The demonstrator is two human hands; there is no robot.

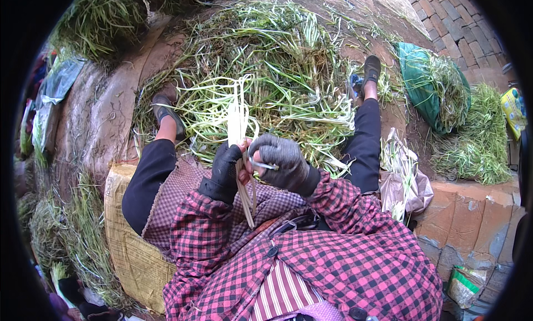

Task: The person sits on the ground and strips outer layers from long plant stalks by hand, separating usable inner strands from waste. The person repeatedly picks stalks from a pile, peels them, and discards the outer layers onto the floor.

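My left hand [225, 167], in a dark fingerless glove, grips a flat bundle of pale plant stalks [236, 123]. The bundle stands upright from the fist, its strands curling over at the top. Its cut-looking lower ends [248, 210] hang below the hand over a checked apron. Close against it on the right is my right hand [283, 162], in a grey fingerless glove, closed around a small thin metal tool [263, 165]. Most of the tool is hidden by the fingers. Beyond both hands, a broad heap of loose green and yellowed stalks [275, 75] covers the ground between my legs.
A yellow wrapped block [133, 237] stands at my left, with dry stalks [83, 233] beyond it. On the right are a crumpled pale bag [406, 183], a green sack [420, 83], a green plant pile [479, 142] and cardboard [462, 217]. Another heap [98, 25] sits upper left.
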